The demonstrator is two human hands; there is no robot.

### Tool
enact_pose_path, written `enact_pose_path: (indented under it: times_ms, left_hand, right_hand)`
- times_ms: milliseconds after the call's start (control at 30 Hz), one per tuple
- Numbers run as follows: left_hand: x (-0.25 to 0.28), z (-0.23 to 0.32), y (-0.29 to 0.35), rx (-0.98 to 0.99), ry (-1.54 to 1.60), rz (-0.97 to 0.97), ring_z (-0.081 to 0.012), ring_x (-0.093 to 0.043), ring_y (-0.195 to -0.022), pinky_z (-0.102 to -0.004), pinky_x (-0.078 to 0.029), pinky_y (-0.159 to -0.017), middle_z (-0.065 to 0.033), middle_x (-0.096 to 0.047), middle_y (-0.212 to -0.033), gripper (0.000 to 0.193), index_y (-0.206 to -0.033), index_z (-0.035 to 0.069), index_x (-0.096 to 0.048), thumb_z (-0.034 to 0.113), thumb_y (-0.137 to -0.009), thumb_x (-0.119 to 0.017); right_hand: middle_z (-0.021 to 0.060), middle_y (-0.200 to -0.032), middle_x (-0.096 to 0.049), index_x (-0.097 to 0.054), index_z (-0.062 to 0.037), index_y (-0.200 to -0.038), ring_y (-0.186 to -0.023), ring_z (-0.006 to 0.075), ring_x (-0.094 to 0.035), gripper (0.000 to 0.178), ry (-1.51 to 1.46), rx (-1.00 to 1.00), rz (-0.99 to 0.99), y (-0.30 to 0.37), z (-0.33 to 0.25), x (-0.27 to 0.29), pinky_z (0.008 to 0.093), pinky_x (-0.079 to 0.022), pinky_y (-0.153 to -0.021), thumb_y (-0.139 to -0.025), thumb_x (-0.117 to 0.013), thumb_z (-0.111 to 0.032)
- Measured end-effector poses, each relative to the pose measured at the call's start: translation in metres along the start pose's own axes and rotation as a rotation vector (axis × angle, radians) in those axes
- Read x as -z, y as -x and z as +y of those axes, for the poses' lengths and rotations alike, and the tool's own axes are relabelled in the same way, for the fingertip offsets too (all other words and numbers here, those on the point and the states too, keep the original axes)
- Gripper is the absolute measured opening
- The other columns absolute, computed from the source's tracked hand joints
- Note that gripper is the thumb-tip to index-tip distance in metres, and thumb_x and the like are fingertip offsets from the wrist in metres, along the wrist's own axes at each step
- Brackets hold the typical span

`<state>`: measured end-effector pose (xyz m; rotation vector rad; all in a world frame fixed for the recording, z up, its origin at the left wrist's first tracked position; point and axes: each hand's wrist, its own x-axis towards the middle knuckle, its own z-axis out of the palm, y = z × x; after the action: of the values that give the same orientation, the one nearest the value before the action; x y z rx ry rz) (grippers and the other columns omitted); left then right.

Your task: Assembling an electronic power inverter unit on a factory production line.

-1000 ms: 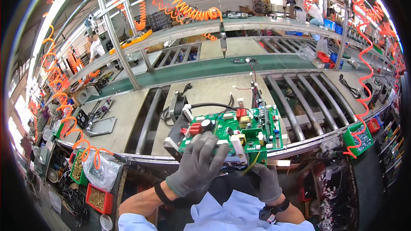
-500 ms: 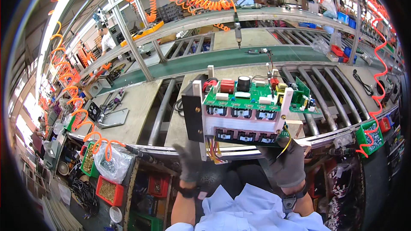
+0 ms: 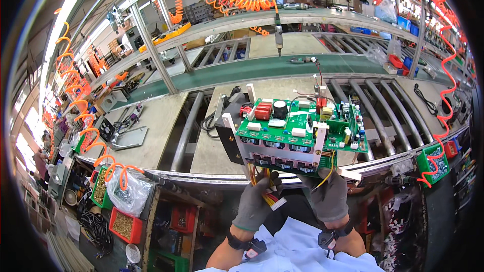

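Observation:
A circuit board assembly (image 3: 282, 127) sits at the front edge of the line, its green board facing up and carrying red and black parts. A black plate and pale uprights frame it. My left hand (image 3: 252, 206), in a grey glove, is closed round a bundle of coloured wires below the assembly's front left. A white connector (image 3: 278, 204) sticks out past its fingers. At the front right corner my right hand (image 3: 328, 196), gloved too, grips the lower edge of the assembly; its fingertips are partly hidden beneath. A yellow wire (image 3: 325, 177) hangs beside that hand.
Metal rollers (image 3: 385, 113) run behind on the right. Red bins (image 3: 126, 225) of small screws and a plastic bag (image 3: 132, 191) stand at left. A green bin (image 3: 434, 163) of fasteners is at right. A screwdriver (image 3: 279, 35) hangs from an orange coiled hose.
The assembly has tipped back, so more of its board top shows. My left hand has moved right and closed on the wires. My right hand stays at the corner.

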<state>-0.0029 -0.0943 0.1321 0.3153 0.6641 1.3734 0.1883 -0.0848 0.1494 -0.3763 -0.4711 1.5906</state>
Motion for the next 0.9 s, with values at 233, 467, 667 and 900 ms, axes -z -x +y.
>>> enact_pose_path:
  times_ms: [233, 467, 667, 900]
  left_hand:
    - [-0.008, 0.044, 0.037, -0.024, -0.250, -0.057, -0.0231, -0.067, -0.104, -0.0359, -0.056, -0.090, -0.0122, -0.065, -0.111, 0.033, -0.125, -0.004, -0.058, 0.018, -0.101, -0.060]
    - [-0.012, 0.055, 0.010, 0.145, 0.130, -0.230, -0.0289, -0.041, -0.145, -0.0584, -0.031, -0.123, -0.0199, -0.045, -0.155, 0.080, -0.159, 0.007, -0.033, 0.058, -0.102, -0.059]
    - [-0.014, 0.048, 0.005, 0.066, 0.203, -0.365, -0.0365, -0.050, -0.141, -0.0601, -0.041, -0.118, -0.0143, -0.051, -0.154, 0.077, -0.157, 0.011, -0.040, 0.059, -0.101, -0.060]
    - [-0.001, 0.035, 0.017, -0.305, 0.080, -0.179, -0.0298, -0.058, -0.131, -0.0549, -0.046, -0.112, -0.0095, -0.060, -0.145, 0.074, -0.152, 0.015, -0.051, 0.069, -0.102, -0.044]
  right_hand:
    - [0.0181, -0.130, -0.067, -0.057, 0.0029, -0.133, -0.121, 0.0329, -0.068, 0.035, 0.080, -0.040, 0.042, -0.004, 0.007, 0.010, 0.0475, -0.060, -0.105, -0.100, -0.053, -0.006]
    - [0.0151, -0.128, -0.068, -0.056, -0.0025, -0.137, -0.122, 0.0307, -0.067, 0.036, 0.422, 0.049, -0.073, 0.003, 0.021, 0.037, 0.0464, -0.058, -0.104, -0.101, -0.058, -0.007]
    - [0.0093, -0.132, -0.069, -0.058, -0.0038, -0.141, -0.118, 0.0208, -0.069, 0.040, 1.069, 0.379, -0.338, 0.002, 0.032, 0.064, 0.0348, -0.056, -0.098, -0.102, -0.060, -0.007]
    - [0.0134, -0.128, -0.069, -0.062, 0.0023, -0.134, -0.111, 0.0200, -0.068, 0.035, 0.728, 0.051, -0.443, -0.018, 0.009, -0.003, 0.0354, -0.057, -0.092, -0.102, -0.059, -0.011]
